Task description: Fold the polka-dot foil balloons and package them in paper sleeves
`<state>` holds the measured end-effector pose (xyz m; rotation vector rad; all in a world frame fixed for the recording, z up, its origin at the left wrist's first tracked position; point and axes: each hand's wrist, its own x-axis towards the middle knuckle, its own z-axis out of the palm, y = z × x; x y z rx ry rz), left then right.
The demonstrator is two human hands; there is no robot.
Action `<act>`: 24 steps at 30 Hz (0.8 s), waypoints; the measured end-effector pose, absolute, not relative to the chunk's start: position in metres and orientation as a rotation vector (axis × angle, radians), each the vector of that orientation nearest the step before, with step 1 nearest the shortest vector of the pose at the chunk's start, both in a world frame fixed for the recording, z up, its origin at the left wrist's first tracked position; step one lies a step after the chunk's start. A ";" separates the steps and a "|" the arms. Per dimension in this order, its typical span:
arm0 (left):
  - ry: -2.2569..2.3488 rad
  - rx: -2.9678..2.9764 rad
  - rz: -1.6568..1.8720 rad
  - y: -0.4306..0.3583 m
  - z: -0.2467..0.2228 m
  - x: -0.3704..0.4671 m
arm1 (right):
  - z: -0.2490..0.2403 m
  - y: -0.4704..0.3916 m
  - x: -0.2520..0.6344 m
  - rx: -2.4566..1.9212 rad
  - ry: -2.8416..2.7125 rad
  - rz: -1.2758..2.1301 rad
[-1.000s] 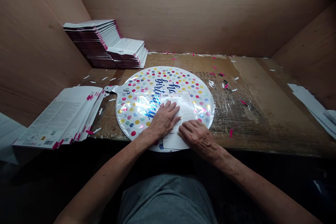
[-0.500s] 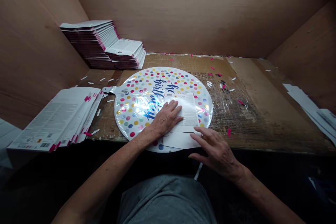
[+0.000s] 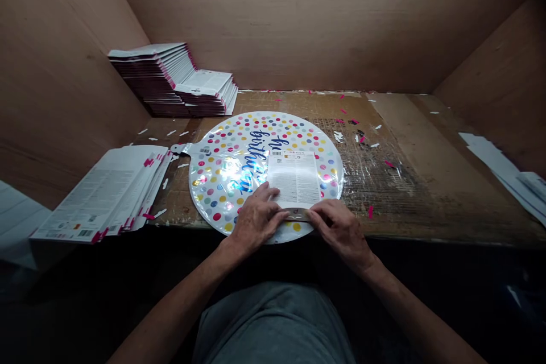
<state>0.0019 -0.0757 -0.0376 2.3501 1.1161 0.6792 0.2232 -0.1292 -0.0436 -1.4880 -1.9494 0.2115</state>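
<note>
A flat foil balloon (image 3: 222,179) with coloured dots and blue "birthday" lettering lies on the cardboard-covered table. A printed white card (image 3: 293,179) rests on top of it, its near flap (image 3: 295,214) folded up. My left hand (image 3: 257,215) is closed at the left end of that flap, thumb on the fold and fingertips on the card. At the flap's right end, my right hand (image 3: 339,228) pinches the card's near corner. The balloon's neck (image 3: 181,149) points left.
Folded printed packets stand in a tall stack (image 3: 170,79) at the back left. A fanned pile of cards (image 3: 111,193) lies at the left edge. White paper strips (image 3: 503,168) lie at the right. Pink and white scraps (image 3: 371,212) are scattered about, between wooden side walls.
The card's near flap has gone from lying flat to folded up. My right hand has moved in and closed on its right end; my left hand has slid down toward the fold.
</note>
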 end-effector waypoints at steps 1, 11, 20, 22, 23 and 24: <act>1.226 2.318 0.675 -0.074 -0.037 0.008 | -0.043 -0.126 0.222 -1.560 -1.895 0.249; 1.485 2.095 0.825 -0.087 -0.036 0.025 | -0.057 -0.161 0.248 -1.215 -2.278 -0.293; 1.064 0.791 0.973 -0.077 -0.018 0.027 | -0.033 -0.116 0.207 -1.151 -2.083 -0.305; 1.048 0.672 1.087 -0.066 -0.020 0.025 | -0.027 -0.095 0.188 -1.249 -2.108 -0.258; 1.056 0.651 1.143 -0.060 -0.021 0.024 | -0.024 -0.086 0.179 -1.315 -2.121 -0.235; 1.067 0.645 1.194 -0.056 -0.022 0.022 | -0.020 -0.076 0.170 -1.380 -2.144 -0.205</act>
